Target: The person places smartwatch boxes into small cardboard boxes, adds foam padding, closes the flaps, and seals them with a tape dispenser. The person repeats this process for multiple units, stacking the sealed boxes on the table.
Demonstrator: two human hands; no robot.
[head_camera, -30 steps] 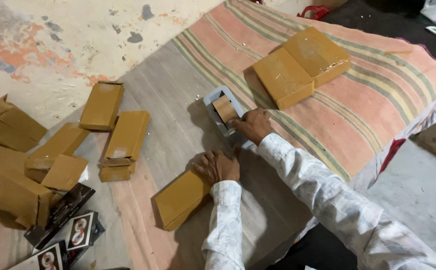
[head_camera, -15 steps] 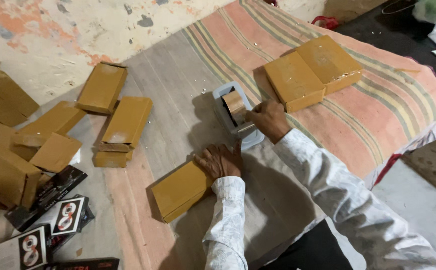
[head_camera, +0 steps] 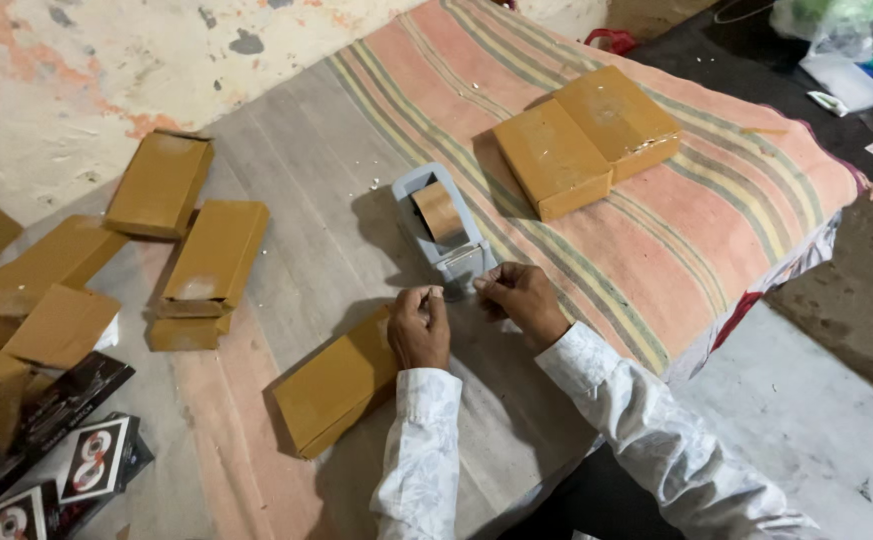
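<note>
Brown tape [head_camera: 439, 210] sits in a grey dispenser [head_camera: 447, 235] on the striped cloth [head_camera: 717, 215]. Left hand [head_camera: 419, 328] and right hand [head_camera: 517, 296] pinch a strip between them just before it: thin, sticky, limp, best held by its ends. Nearby box [head_camera: 342, 385] is closed; contents hidden.

Brown flat box [head_camera: 342, 385] by left hand [head_camera: 419, 328], two stacked [head_camera: 587, 140] — black printed packs [head_camera: 97, 460] lower left
</note>
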